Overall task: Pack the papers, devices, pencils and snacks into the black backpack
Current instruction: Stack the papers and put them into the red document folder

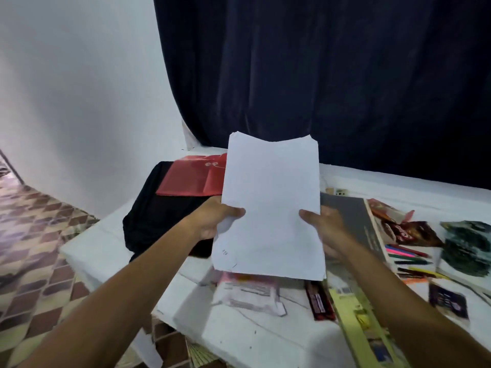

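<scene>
A stack of white papers [271,208] is held up above the table. My left hand [212,221] grips its left edge and my right hand [328,229] grips its right edge, thumbs on top. The black backpack [156,216] lies flat at the table's left end, just left of the papers, with a red folder [194,179] lying on its far part. Coloured pencils [409,257] lie to the right. Snack packets [414,233] sit behind them. A grey book [356,224] lies under my right hand.
The table [239,330] has a white cover. On it lie a pink-printed packet [249,290], a dark red box [318,301], a yellow-green booklet [356,317], a dark small packet [449,301] and a dark green pouch [467,248]. A dark curtain [332,70] hangs behind. Tiled floor [34,235] lies to the left.
</scene>
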`<move>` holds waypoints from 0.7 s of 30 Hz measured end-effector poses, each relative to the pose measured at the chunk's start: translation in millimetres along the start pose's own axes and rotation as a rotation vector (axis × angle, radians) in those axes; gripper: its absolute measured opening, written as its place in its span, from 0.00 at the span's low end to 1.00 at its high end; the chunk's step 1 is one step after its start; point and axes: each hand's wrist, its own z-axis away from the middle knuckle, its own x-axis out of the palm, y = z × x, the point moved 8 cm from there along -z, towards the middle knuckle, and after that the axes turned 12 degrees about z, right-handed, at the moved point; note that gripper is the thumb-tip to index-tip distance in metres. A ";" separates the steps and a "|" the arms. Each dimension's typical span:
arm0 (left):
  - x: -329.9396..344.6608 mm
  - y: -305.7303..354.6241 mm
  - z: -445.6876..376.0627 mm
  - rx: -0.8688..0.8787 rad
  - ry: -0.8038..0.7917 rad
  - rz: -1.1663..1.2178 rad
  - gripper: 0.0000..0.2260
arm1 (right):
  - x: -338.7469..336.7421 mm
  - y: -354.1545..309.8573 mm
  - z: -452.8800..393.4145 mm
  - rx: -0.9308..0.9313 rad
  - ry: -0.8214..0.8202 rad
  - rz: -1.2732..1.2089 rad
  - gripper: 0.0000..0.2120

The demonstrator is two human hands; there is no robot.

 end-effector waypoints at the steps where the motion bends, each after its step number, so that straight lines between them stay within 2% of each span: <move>1: -11.0 5.7 -8.2 -0.007 0.005 -0.004 0.12 | 11.8 -3.2 -14.3 -0.002 -0.014 0.002 0.06; 6: -66.3 36.5 -45.2 0.046 0.076 0.045 0.13 | 56.7 -26.1 -71.4 -0.002 -0.022 0.010 0.06; 9: -114.2 51.6 -65.9 0.086 0.245 0.093 0.15 | 71.8 -42.2 -98.7 -0.007 0.023 -0.010 0.06; 10: -128.5 54.8 -72.0 0.095 0.317 -0.030 0.12 | 74.8 -46.1 -104.9 -0.007 0.032 -0.015 0.06; 12: -148.9 65.6 -88.3 0.143 0.416 -0.435 0.08 | 80.0 -51.4 -122.1 -0.004 0.054 -0.021 0.05; 13: -151.5 68.6 -99.2 0.159 0.423 -0.646 0.08 | 81.0 -52.1 -130.3 0.000 0.076 -0.025 0.05; 15: -151.8 59.3 -125.9 0.127 0.354 -0.905 0.08 | 82.0 -52.8 -141.6 0.005 0.121 -0.035 0.07; 16: -150.7 54.0 -141.4 0.113 0.307 -0.965 0.08 | 82.0 -52.6 -147.9 0.007 0.150 -0.044 0.08; 18: -152.7 37.4 -174.4 0.032 0.227 -1.006 0.24 | 80.6 -50.6 -158.1 0.026 0.225 -0.064 0.08; 19: -154.9 31.1 -188.3 -0.024 0.233 -1.007 0.31 | 80.2 -49.3 -162.3 0.036 0.261 -0.074 0.07; 21: -156.9 24.6 -211.7 -0.099 0.332 -1.012 0.34 | 80.3 -48.6 -167.0 0.046 0.303 -0.078 0.05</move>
